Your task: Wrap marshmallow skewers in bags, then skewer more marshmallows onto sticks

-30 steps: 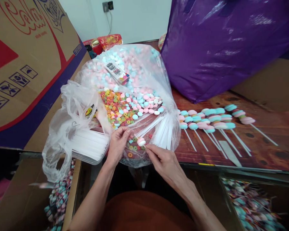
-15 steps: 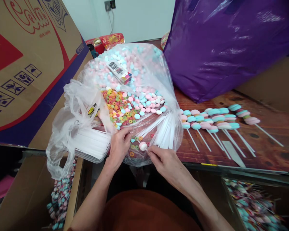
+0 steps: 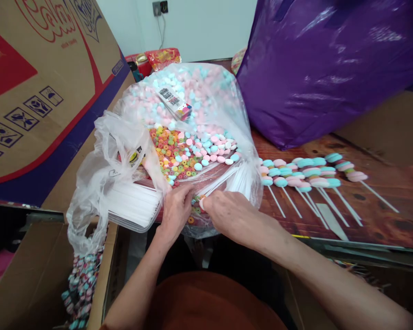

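In the head view my right hand [image 3: 232, 214] is closed, its fingertips round a pink-and-white marshmallow [image 3: 202, 204]; any stick in it is hidden. Close beside it, on the left, my left hand [image 3: 176, 208] has thumb and fingers pinched together, and what lies between them cannot be made out. Loose ring candies [image 3: 192, 220] lie below and between the hands. Just beyond are a heap of colourful ring candies [image 3: 168, 149] and pink, blue and white marshmallows [image 3: 218, 149] in a clear plastic bag [image 3: 242, 123]. White sticks [image 3: 239, 181] lie right of them.
A lidless plastic box of white sticks [image 3: 134, 204] sits left, under a crumpled bag [image 3: 89, 183]. Finished candy skewers [image 3: 306, 172] line the table [image 3: 392, 220] at right. A big carton [image 3: 55, 128] and a purple bag [image 3: 323, 68] flank the space. Filled boxes stand below.
My right hand has moved up and left, from below the marshmallow to closing over it, covering much of it. My left hand stays nearly in place. The whole view has shifted slightly.
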`<state>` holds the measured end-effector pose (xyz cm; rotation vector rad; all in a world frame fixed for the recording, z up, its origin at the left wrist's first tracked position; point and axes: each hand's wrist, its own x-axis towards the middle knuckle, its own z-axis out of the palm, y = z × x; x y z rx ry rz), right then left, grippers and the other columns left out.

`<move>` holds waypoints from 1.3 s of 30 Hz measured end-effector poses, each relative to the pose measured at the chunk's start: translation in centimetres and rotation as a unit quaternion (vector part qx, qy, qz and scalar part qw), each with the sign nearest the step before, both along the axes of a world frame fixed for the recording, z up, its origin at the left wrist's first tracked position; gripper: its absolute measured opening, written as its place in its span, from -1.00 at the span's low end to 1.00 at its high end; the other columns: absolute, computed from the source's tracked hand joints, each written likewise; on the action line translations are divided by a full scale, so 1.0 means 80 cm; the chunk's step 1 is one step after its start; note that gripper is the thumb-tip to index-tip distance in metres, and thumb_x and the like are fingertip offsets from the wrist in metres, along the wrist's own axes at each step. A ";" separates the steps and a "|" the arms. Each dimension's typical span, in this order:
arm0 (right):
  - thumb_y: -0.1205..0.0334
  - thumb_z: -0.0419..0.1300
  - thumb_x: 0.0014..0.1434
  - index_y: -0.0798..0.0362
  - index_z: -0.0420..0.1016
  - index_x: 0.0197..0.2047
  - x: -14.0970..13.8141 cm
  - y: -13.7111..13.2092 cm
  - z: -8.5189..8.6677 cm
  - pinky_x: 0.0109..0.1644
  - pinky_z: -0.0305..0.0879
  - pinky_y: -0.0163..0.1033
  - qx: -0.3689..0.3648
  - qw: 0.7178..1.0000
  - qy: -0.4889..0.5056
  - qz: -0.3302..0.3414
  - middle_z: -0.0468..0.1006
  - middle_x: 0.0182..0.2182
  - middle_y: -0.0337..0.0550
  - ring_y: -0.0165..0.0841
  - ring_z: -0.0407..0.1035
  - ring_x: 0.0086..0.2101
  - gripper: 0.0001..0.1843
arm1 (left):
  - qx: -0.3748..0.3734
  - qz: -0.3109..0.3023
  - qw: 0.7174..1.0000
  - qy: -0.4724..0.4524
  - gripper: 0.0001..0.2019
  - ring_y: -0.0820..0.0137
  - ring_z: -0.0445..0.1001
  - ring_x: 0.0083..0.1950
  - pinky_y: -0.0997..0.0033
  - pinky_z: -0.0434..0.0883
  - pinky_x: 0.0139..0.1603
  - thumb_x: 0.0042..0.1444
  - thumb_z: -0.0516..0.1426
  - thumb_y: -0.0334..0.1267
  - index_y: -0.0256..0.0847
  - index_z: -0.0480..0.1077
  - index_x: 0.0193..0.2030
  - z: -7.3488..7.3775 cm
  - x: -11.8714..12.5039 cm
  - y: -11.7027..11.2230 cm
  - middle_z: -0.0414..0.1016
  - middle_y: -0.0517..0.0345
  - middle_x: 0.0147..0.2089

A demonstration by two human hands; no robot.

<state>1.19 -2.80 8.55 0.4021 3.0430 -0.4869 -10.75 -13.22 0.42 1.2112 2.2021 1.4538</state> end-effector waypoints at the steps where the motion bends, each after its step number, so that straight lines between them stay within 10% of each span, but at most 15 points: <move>1: 0.50 0.18 0.15 0.06 0.54 -0.45 -0.007 0.001 0.002 -0.38 0.16 -0.26 -0.002 1.000 -0.001 0.019 0.56 -0.52 -0.07 -0.27 0.47 -0.43 -0.78 | -0.007 -0.009 1.000 0.000 -0.76 0.21 0.58 -0.13 0.25 0.44 -0.02 0.18 0.12 -0.44 -0.12 0.60 -0.17 0.002 0.000 0.000 0.67 0.05 -0.17; 8: 0.42 0.17 0.18 0.05 0.55 -0.44 -0.021 0.011 -0.005 -0.37 0.20 -0.28 -0.022 0.998 -0.013 0.049 0.54 -0.55 -0.10 -0.28 0.46 -0.44 -0.79 | -0.029 -0.044 0.999 -0.001 -0.72 0.18 0.59 -0.06 0.22 0.43 0.02 0.15 0.11 -0.46 -0.12 0.60 -0.13 0.004 -0.006 -0.002 0.67 0.03 -0.10; 19: 0.29 -0.06 0.38 0.06 0.45 -0.30 0.054 -0.019 -0.092 -0.43 0.16 -0.33 -0.130 0.973 0.152 -0.119 0.47 -0.55 -0.22 -0.39 0.33 -0.56 -0.69 | 0.054 0.050 0.966 -0.248 -0.82 0.40 0.54 -0.41 0.46 0.43 -0.35 0.20 0.15 -0.27 -0.19 0.57 -0.15 -0.019 -0.004 0.005 0.61 0.14 -0.30; 25: 0.27 -0.04 0.36 0.05 0.48 -0.32 0.047 -0.030 -0.086 -0.37 0.22 -0.34 -0.172 0.956 0.213 -0.110 0.53 -0.49 -0.18 -0.39 0.37 -0.52 -0.69 | 0.052 0.075 0.985 -0.145 -0.84 0.34 0.55 -0.20 0.37 0.45 -0.09 0.20 0.17 -0.28 -0.14 0.60 -0.17 -0.018 0.001 0.004 0.64 0.13 -0.26; 31: 0.26 -0.05 0.34 0.04 0.45 -0.35 0.039 -0.030 -0.079 -0.42 0.15 -0.33 -0.184 0.963 0.149 -0.130 0.45 -0.56 -0.23 -0.39 0.29 -0.57 -0.69 | 0.096 0.055 0.965 -0.236 -0.81 0.30 0.60 -0.15 0.32 0.50 -0.06 0.25 0.14 -0.22 -0.14 0.57 -0.11 -0.022 0.006 0.000 0.64 0.10 -0.16; 39: 0.22 -0.03 0.32 0.04 0.39 -0.40 0.032 -0.032 -0.064 -0.44 0.11 -0.35 -0.263 0.939 0.156 -0.158 0.30 -0.59 -0.31 -0.42 0.18 -0.56 -0.71 | 0.091 0.019 0.996 -0.018 -0.70 0.27 0.57 0.01 0.28 0.45 0.10 0.25 0.07 -0.40 -0.07 0.57 -0.02 -0.008 0.009 -0.009 0.65 0.05 -0.05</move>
